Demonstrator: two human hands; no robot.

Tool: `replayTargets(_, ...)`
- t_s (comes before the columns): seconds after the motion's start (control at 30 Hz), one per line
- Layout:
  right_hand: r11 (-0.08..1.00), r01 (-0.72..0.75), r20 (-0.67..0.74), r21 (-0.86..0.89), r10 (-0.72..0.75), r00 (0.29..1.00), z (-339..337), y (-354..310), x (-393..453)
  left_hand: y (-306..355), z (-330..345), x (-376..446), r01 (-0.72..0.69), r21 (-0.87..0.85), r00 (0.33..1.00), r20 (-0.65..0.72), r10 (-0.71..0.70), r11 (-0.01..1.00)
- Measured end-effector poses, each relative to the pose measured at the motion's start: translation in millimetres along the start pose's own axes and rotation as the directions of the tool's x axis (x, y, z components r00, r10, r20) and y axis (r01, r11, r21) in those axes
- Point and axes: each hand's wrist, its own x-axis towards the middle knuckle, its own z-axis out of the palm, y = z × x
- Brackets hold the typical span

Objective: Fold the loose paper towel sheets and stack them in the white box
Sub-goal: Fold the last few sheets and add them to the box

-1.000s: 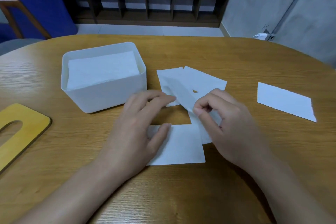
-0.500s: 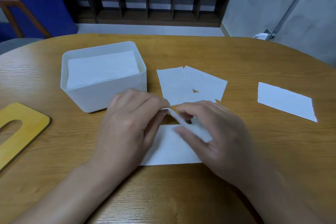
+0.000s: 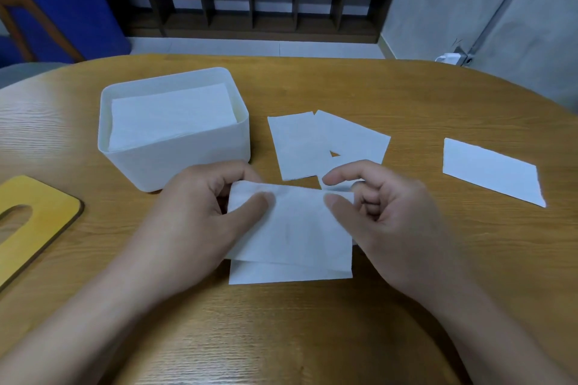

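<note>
two hands (image 3: 291,212) pinch one sheet (image 3: 294,228) — four more loose — one box (image 3: 175,166).

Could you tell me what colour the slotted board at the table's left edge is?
Yellow, as the head view shows: slotted board.

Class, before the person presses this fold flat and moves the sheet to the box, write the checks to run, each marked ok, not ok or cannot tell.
1. Both hands have a grip on the sheet being folded: left hand pinches its upper left corner, right hand its upper right corner. Ok.
2. Folded edges line up: the top layer sits skewed over the bottom layer. Not ok.
3. Crease pressed flat: cannot tell.
4. White box is open. Ok.
5. Room left in the box above the stack of sheets: cannot tell.
6. Loose sheets remain on the table. Ok.
</note>
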Motion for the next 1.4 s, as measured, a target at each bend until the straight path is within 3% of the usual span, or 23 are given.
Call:
replayTargets(0.07,0.995,0.03,0.013,-0.097,-0.029,0.999,2,5,0,-3,1,0,0.01,0.06,0.999,0.034,-0.012,0.998)
replayTargets(0.23,0.904,0.079,0.045,-0.42,-0.066,0.997,12,19,-1,-17,4,3,-0.074,0.417,0.994,0.105,0.032,0.906)
replayTargets(0.43,0.956,-0.067,-0.127,-0.285,0.032,0.991,1,24,7,-27,7,5,-0.173,0.363,0.984,0.099,0.146,0.916)
replayTargets(0.6,0.888,-0.194,-0.28,-0.418,0.077,0.957,-10,29,14,-23,16,2,-0.215,0.33,0.976,0.059,0.208,0.919)
replayTargets(0.83,0.796,-0.268,-0.284,-0.542,0.127,0.95,-13,36,13,-22,24,0,-0.293,0.371,0.955,0.148,0.256,0.881)
replayTargets(1.13,0.872,-0.271,-0.241,-0.407,0.183,0.953,-16,39,16,-23,30,1,-0.316,0.391,0.948,0.166,0.271,0.865)
replayTargets(1.27,0.904,-0.282,-0.315,-0.32,0.179,0.932,-21,39,17,-23,30,0,-0.318,0.377,0.947,0.167,0.274,0.87)
replayTargets(1.4,0.943,-0.202,-0.418,-0.266,0.076,0.905,-21,30,16,-22,30,0,-0.312,0.368,0.949,0.166,0.268,0.876)
